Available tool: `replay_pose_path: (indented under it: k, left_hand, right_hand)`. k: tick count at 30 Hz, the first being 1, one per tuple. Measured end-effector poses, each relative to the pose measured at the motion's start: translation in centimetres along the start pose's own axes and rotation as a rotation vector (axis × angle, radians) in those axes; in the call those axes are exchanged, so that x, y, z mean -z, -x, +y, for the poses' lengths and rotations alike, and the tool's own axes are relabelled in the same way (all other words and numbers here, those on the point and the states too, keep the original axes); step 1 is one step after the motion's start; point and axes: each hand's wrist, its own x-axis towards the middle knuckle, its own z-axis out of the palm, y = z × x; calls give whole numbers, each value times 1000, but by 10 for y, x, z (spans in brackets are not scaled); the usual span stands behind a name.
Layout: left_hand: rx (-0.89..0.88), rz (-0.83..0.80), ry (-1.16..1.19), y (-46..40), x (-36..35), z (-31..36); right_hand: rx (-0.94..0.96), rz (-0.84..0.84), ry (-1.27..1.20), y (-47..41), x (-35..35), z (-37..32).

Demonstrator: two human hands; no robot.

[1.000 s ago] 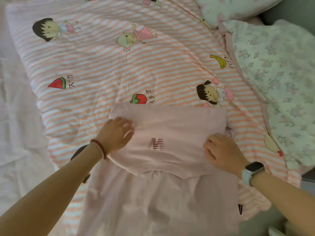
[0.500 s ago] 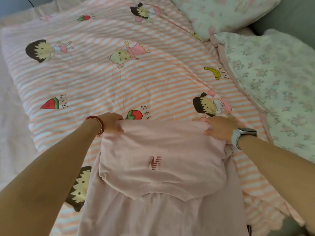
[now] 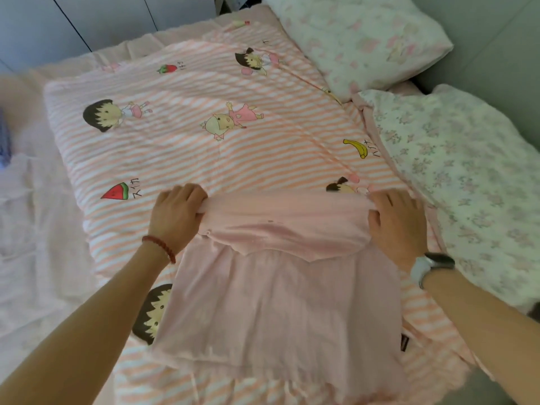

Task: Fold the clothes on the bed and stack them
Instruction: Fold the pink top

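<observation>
A pale pink garment lies flat on the striped cartoon quilt, its far part doubled back into a thick folded band. My left hand, a red bead bracelet on its wrist, grips the left end of that fold with curled fingers. At the right end my right hand, a watch on its wrist, holds the fold, fingers curled over the cloth. The garment's near hem spreads toward me. A small dark tag shows at its right edge.
A floral pillow lies at the far right and a floral duvet runs down the right side. Rumpled pale sheet covers the left. A bluish cloth peeks in at the left edge. Wardrobe doors stand behind.
Both hands moved from the middle of the folded part to its far edge and bunched it; the red letter print is now hidden and the fold looks narrower. The camera tilted up.
</observation>
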Motion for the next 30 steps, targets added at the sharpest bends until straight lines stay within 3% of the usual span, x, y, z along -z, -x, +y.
replay_pose_path:
  k: [4, 9, 14, 19, 24, 27, 30]
  left_hand:
    - [-179, -134, -14, 86, -20, 2]
    - [-255, -217, -6, 171, -38, 14]
    - [-143, -450, 12, 207, -36, 28]
    - [-155, -514, 24, 223, -35, 27]
    - [-5, -828, -48, 214, -28, 46]
    - [40, -699, -100, 194, -34, 63]
    - [34, -444, -31, 171, -53, 93]
  right_hand:
    - [181, -54, -88, 107, 1, -3]
    - [259, -155, -162, 207, -10, -15]
    - [252, -247, -156, 245, -21, -23]
    - [271, -317, -134, 271, -25, -26]
    - [100, -644, -64, 288, -36, -30]
    - [17, -496, -89, 265, -32, -44]
    - [-4, -365, -171, 228, -37, -65]
